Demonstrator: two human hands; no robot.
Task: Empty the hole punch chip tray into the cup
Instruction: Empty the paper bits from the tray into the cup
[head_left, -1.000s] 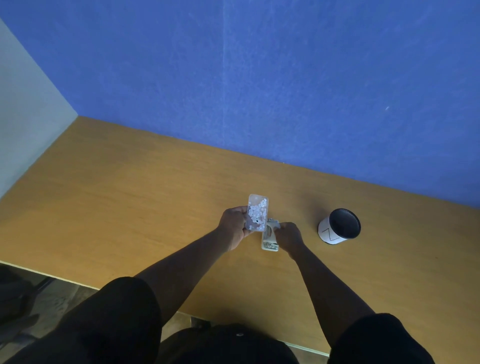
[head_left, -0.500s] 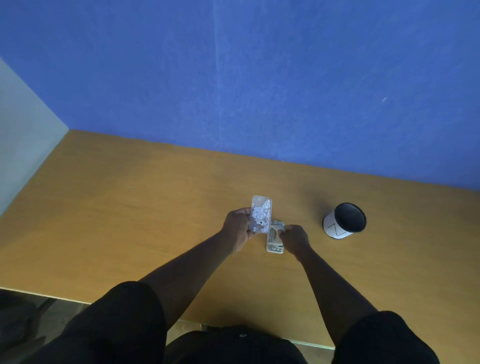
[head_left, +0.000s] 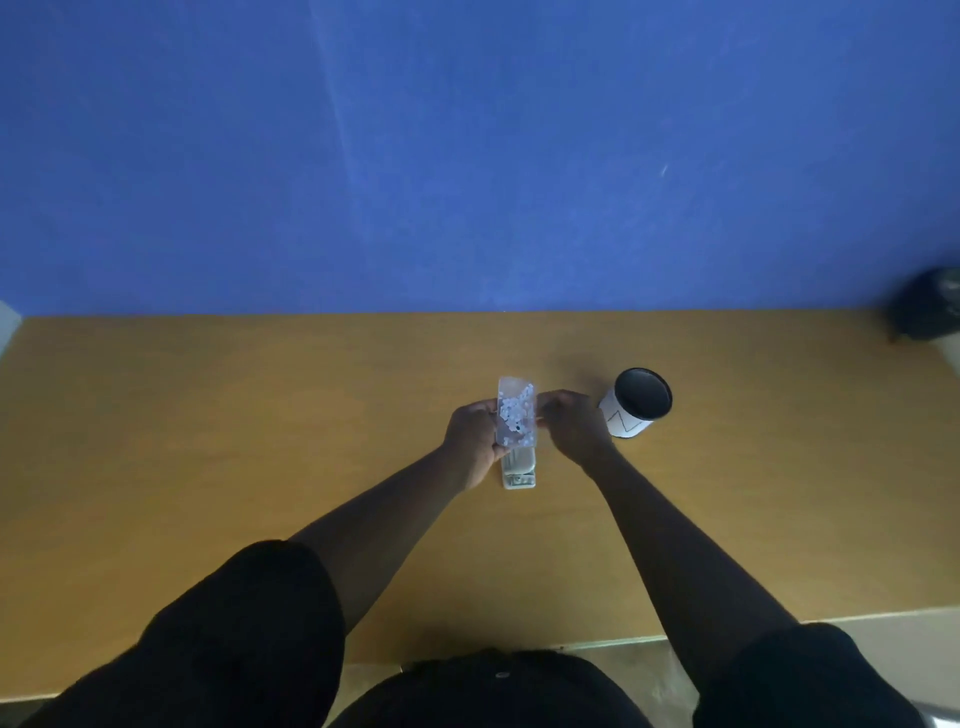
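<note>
A clear plastic chip tray (head_left: 517, 411) full of small white paper chips is held above the table, detached from the hole punch. My left hand (head_left: 475, 439) grips its left edge and my right hand (head_left: 571, 426) holds its right edge. The pale hole punch (head_left: 519, 467) lies on the wooden table (head_left: 260, 441) just below the tray, partly hidden by it and by my left hand. A white paper cup (head_left: 636, 402) with a dark inside stands upright a little to the right of my right hand.
A blue wall runs along the table's far edge. A dark object (head_left: 927, 306) sits at the far right corner. The table's near edge lies close to my body.
My right hand left the hole punch and came up to the chip tray's right edge. The punch now lies alone on the table. The camera view swung to the right.
</note>
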